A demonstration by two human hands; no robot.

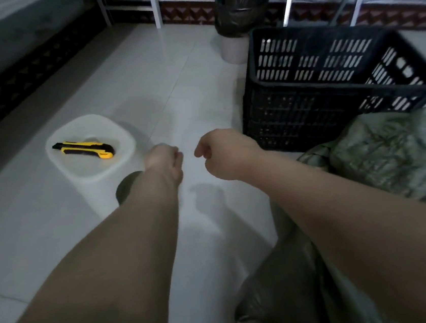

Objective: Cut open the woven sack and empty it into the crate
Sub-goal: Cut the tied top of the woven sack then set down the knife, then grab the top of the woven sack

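I see bare tiled floor (172, 91) ahead of both hands, open all the way to the far wall. My left hand (165, 158) and right hand (221, 155) hang loosely curled over it, close together, touching nothing. To the left, the white stool (74, 169) with the yellow utility knife (83, 149) on its seat is reachable from above with nothing over it. To the right, the black slotted crate (307, 113) blocks the way, with the crumpled woven sack (392, 157) against its front. A lined bin (240, 14) stands behind the crate.
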